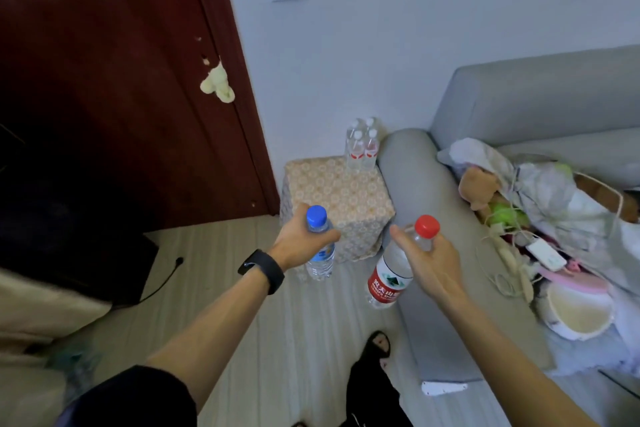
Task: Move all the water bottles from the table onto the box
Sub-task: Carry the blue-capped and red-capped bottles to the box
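Fingers (pixel 329 236) curled round the necks, likely for upright setting-down, we hold: left hand (pixel 298 243), blue-capped clear plastic water bottle (pixel 320 260); right hand (pixel 433 263), red-capped red-labelled water bottle (pixel 389 279); both just short of the floral-patterned box (pixel 332 198) bearing four clear bottles (pixel 362 147).

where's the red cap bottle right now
In the head view the red-capped bottle is right of centre, gripped near its neck by the right hand, in the air in front of the patterned box and beside the grey sofa.
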The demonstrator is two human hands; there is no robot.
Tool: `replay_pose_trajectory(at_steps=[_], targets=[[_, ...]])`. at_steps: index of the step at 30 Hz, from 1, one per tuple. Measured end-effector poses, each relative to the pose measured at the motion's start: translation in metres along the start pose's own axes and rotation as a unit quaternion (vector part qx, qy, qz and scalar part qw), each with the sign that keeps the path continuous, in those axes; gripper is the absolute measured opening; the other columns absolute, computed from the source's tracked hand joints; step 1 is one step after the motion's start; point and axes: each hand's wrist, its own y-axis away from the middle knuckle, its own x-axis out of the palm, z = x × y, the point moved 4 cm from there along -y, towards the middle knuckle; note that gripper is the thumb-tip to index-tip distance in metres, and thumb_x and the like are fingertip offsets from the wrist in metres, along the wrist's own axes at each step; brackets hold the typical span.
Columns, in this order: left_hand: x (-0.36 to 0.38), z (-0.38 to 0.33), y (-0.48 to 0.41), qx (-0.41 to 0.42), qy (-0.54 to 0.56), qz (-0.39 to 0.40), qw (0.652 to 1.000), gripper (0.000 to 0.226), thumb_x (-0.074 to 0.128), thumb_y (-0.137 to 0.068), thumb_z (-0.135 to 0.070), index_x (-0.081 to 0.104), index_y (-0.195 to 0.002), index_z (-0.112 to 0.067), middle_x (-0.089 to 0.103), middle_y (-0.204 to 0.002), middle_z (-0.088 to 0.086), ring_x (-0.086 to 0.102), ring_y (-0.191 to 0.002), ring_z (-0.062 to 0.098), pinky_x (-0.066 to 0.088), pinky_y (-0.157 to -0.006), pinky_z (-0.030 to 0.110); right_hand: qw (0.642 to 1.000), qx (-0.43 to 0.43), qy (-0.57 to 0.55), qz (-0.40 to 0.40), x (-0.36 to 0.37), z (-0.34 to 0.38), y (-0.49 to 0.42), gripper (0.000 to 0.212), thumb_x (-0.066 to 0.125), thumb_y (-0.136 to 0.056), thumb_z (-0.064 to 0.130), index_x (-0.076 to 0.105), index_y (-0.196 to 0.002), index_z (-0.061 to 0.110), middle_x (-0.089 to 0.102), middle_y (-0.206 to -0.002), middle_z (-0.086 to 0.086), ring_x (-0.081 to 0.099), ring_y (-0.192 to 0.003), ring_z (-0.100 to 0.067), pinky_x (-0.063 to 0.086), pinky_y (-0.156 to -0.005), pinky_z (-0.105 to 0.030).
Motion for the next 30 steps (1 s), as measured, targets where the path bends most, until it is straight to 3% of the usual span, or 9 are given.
replay_pose_trajectory(at_steps=[3,5,8,10,14,17,21,25,30], targets=[[0.011,-0.013,-0.054,-0.017,-0.007,0.0,1.0,0.041,0.08,-0.08,-0.035,0.05,-0.1,-0.015,0.06,-0.089,0.0,0.063,-0.081,0.019,0.057,-0.073,0.042,1.0,-0.003,0.001,0.015,-0.006,-0.001,-0.066,0.048,0.066,-0.075,0.069,0.069,-0.085,0.023,0.072,-0.087,0.009,0.066,-0.086,-0.015,0.05,-0.078,-0.035],[0.018,-0.022,-0.084,-0.029,-0.017,-0.005,0.999,0.039,0.081,-0.081,-0.033,0.052,-0.1,-0.015,0.061,-0.089,0.0,0.062,-0.08,0.018,0.058,-0.073,0.041,0.999,0.001,0.007,0.037,-0.01,-0.002,-0.105,0.041,0.069,-0.074,0.063,0.069,-0.085,0.023,0.073,-0.087,0.008,0.067,-0.085,-0.015,0.049,-0.074,-0.033],[0.028,-0.031,-0.126,-0.043,-0.018,-0.01,0.999,0.035,0.082,-0.08,-0.028,0.056,-0.099,-0.015,0.065,-0.093,0.003,0.062,-0.079,0.015,0.051,-0.057,0.018,0.998,0.019,-0.001,0.064,-0.012,0.001,-0.16,0.036,0.073,-0.073,0.055,0.07,-0.085,0.021,0.072,-0.086,0.005,0.067,-0.085,-0.017,0.051,-0.075,-0.035],[0.034,-0.031,-0.149,-0.064,-0.023,-0.012,0.998,0.037,0.082,-0.08,-0.031,0.061,-0.106,-0.015,0.069,-0.1,0.003,0.065,-0.085,0.016,0.048,-0.057,0.013,0.996,0.027,0.003,0.083,-0.01,0.002,-0.189,0.03,0.073,-0.083,0.049,0.067,-0.087,0.02,0.071,-0.088,0.003,0.066,-0.086,-0.017,0.048,-0.075,-0.035],[0.045,-0.03,-0.202,-0.101,-0.033,0.001,0.994,0.039,0.082,-0.081,-0.035,0.063,-0.112,-0.02,0.068,-0.103,-0.001,0.066,-0.096,0.019,0.056,-0.08,0.032,0.992,0.042,0.013,0.114,0.002,-0.002,-0.246,0.025,0.067,-0.09,0.049,0.067,-0.092,0.024,0.071,-0.093,0.005,0.065,-0.091,-0.015,0.043,-0.076,-0.03],[0.051,-0.025,-0.242,-0.114,-0.043,0.003,0.993,0.036,0.082,-0.08,-0.031,0.064,-0.11,-0.021,0.065,-0.102,-0.001,0.062,-0.093,0.019,0.05,-0.079,0.029,0.987,0.055,0.047,0.146,0.019,-0.017,-0.288,0.029,0.064,-0.089,0.055,0.066,-0.1,0.028,0.07,-0.099,0.006,0.065,-0.096,-0.017,0.046,-0.081,-0.032],[0.053,-0.016,-0.302,-0.124,-0.06,0.012,0.99,0.029,0.08,-0.081,-0.03,0.055,-0.095,-0.025,0.058,-0.096,0.0,0.053,-0.083,0.017,0.046,-0.077,0.029,0.973,0.099,0.112,0.177,0.044,-0.028,-0.345,0.053,0.056,-0.089,0.065,0.051,-0.133,0.036,0.06,-0.115,0.005,0.059,-0.113,-0.025,0.045,-0.097,-0.036],[0.059,-0.005,-0.36,-0.144,-0.09,0.042,0.985,0.06,0.08,-0.082,-0.036,0.057,-0.137,-0.024,0.053,-0.132,0.0,0.059,-0.113,0.023,0.047,-0.09,0.028,0.966,0.144,0.123,0.174,0.064,-0.041,-0.394,0.05,0.062,-0.09,0.056,0.052,-0.133,0.032,0.059,-0.11,0.002,0.059,-0.113,-0.027,0.037,-0.088,-0.026],[0.086,0.01,-0.422,-0.185,-0.077,0.077,0.977,0.072,0.076,-0.087,-0.033,0.043,-0.149,-0.021,0.039,-0.151,0.006,0.052,-0.128,0.027,0.045,-0.104,0.035,0.954,0.19,0.127,0.192,0.084,-0.067,-0.454,0.045,0.067,-0.088,0.053,0.06,-0.123,0.026,0.064,-0.106,0.003,0.062,-0.109,-0.025,0.038,-0.081,-0.028]])
